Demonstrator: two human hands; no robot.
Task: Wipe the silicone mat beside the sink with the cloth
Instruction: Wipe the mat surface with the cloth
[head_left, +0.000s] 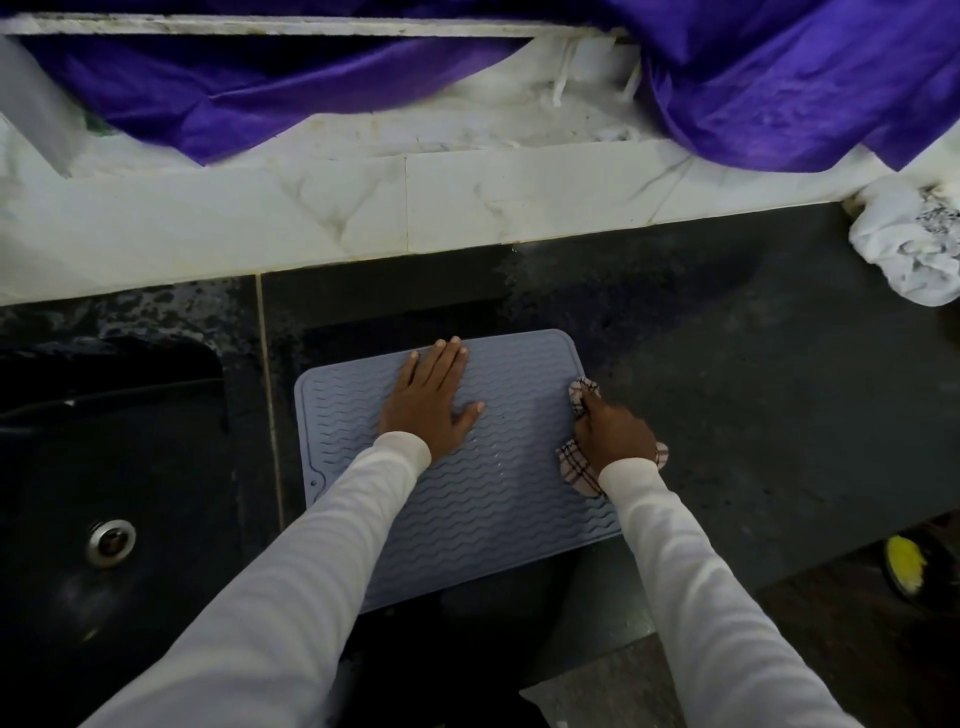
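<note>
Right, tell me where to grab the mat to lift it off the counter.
Take the mat by its near edge, coming from the front: that edge seems to overhang the counter, so fingers can slip under it. Elsewhere it lies flat. The left hand presses flat on it and the right hand holds the cloth at its right edge, so both must lift first.

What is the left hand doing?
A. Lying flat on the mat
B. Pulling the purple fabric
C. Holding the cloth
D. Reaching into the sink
A: the left hand lies flat with straight fingers on the mat, while the right hand grips the cloth at the mat's right edge.
</note>
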